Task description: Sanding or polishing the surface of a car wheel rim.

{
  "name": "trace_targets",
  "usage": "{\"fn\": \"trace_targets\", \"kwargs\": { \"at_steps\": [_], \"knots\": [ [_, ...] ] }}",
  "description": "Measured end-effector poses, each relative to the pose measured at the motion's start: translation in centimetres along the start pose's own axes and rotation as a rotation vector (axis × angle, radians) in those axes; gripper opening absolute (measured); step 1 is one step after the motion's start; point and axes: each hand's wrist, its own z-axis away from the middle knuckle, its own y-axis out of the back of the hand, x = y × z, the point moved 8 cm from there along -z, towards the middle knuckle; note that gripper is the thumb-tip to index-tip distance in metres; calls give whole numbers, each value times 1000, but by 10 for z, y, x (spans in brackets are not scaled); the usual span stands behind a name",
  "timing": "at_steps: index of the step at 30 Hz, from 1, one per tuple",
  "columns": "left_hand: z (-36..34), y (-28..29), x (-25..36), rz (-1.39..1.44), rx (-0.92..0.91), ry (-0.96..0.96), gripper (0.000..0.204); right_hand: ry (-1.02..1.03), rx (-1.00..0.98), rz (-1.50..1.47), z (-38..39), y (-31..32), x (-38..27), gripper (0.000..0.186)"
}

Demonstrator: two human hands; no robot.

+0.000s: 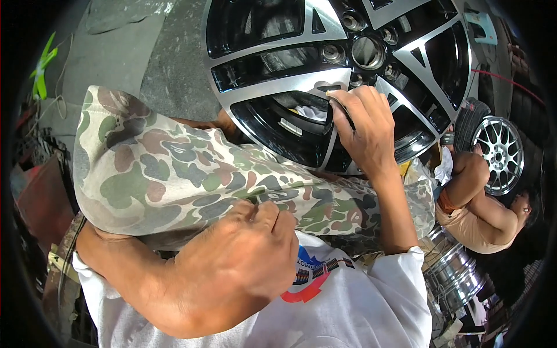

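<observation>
A black wheel rim with bright machined silver spokes [278,81] lies in front of my lap, its hub hole and lug holes facing up. My right hand [368,124] bends over one spoke near the hub. Its fingers are drawn together at the spoke's surface around something small and dark that I cannot make out, with a yellowish bit at the tip. Close to my body, my left hand [249,243] is curled with its knuckles up over my camouflage shorts [191,168]. Whatever its fingers hold, if anything, is hidden.
On the right a person [481,203] sits low beside a silver mesh-spoke wheel [499,153] and a dark tire [470,124]. Shiny rim barrels [455,278] stand at the lower right. A light blue plastic stool [481,28] and a red cord [510,82] are beyond.
</observation>
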Motion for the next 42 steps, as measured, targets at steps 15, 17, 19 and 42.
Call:
{"fn": "trace_targets", "kwargs": {
  "at_steps": [15,17,19,42],
  "knots": [
    [1,-1,0,-4,-112,13,19,-46,11,-36,3,18,3,26],
    [0,3,0,9,-88,16,19,-74,-20,-24,5,17,6,28],
    [-1,2,1,3,-99,9,19,-44,-22,-6,4,13,4,31],
    [2,-2,0,2,-133,-1,23,-43,-124,-3,-11,-15,-5,27]
  ]
}}
